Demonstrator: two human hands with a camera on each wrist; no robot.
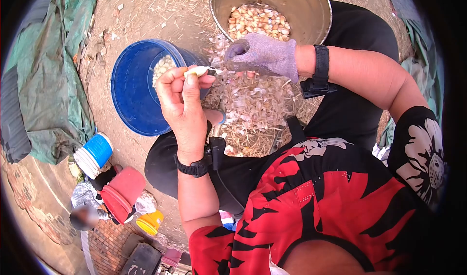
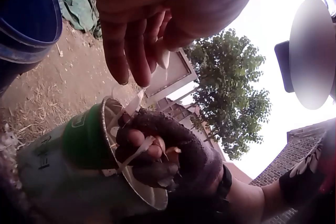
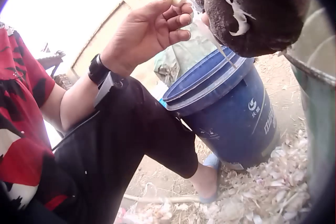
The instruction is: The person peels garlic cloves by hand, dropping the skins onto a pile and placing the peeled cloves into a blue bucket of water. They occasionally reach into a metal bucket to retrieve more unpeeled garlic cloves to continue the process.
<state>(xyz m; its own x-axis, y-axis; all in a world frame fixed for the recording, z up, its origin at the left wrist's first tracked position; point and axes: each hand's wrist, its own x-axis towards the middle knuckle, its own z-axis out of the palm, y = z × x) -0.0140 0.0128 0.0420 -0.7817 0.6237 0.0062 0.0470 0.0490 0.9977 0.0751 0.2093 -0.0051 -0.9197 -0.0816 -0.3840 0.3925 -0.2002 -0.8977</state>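
Garlic clove (image 1: 197, 71), pale, pinched between thumb and curled fingers of the bare left hand (image 1: 182, 97); gloved right hand (image 1: 270, 56) beside it, curled around further cloves (image 2: 172, 153); a loosened pinch could drop it among garlic skins (image 1: 253, 100) below.

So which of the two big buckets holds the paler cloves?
The blue bucket, nearer the left hand; the cloves in the other bucket are browner.

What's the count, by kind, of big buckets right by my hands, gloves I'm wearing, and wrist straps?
Big buckets: 2 (blue bucket, metal bucket)
Gloves: 1 (purple glove)
Wrist straps: 2 (left strap, right strap)
Total: 5
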